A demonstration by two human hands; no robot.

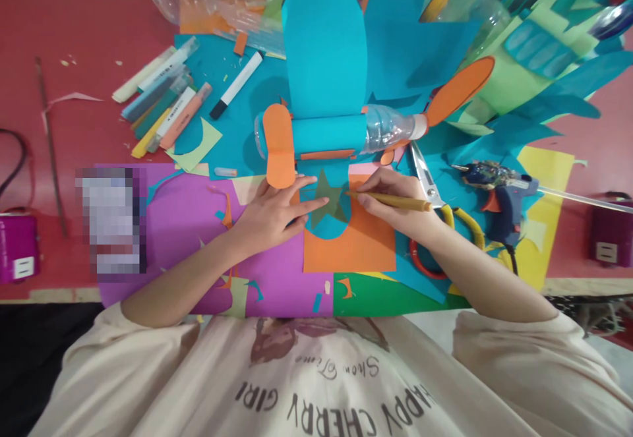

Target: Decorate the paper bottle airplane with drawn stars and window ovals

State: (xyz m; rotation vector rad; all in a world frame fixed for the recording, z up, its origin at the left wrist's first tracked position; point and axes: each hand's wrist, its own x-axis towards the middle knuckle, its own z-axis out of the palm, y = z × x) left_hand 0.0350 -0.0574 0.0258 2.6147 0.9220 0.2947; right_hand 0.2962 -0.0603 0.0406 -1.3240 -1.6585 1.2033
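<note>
A clear plastic bottle [388, 128] wrapped in blue paper lies in front of me, with long blue paper wings [325, 48], an orange tail strip [279, 147] and an orange paper propeller [459, 91] by its cap. My left hand [277, 209] lies with fingers spread on the near wing, its fingertips at a dark green star [325, 203]. In my right hand [395, 193] is a yellow-brown marker [395, 200], its tip close to the star's right side. Under the near wing is an orange paper sheet [346, 252].
Several markers [163, 101] lie at the left, near a blurred-out phone-like object [111, 223]. Scissors [428, 180] and a glue gun [507, 200] are at the right. Paper scraps [198, 147] are scattered about, with cut paper pieces [539, 48] heaped at the back right.
</note>
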